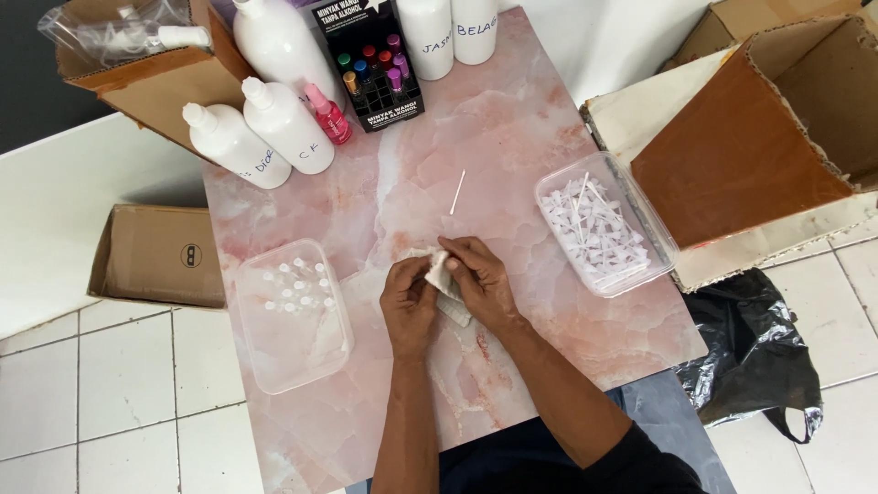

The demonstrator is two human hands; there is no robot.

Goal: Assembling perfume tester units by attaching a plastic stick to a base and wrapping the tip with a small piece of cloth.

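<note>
With the pink marble table [549, 119] as our landmark, we start at its left edge, where a clear tub of small vials [293, 311] sits. Near the table's front middle, our left hand [409, 297] closes thumb and fingers on a white cloth [442, 279], and our right hand [480, 274] pinches the same cloth from the other side. To do this well, we judge it best to keep the cloth taut between both grips. The cloth looks crumpled, thin and pale, its lower end resting on the table. Beyond the hands lies a thin white stick [457, 191]; at the right edge, a tub of white pieces [599, 224].
</note>
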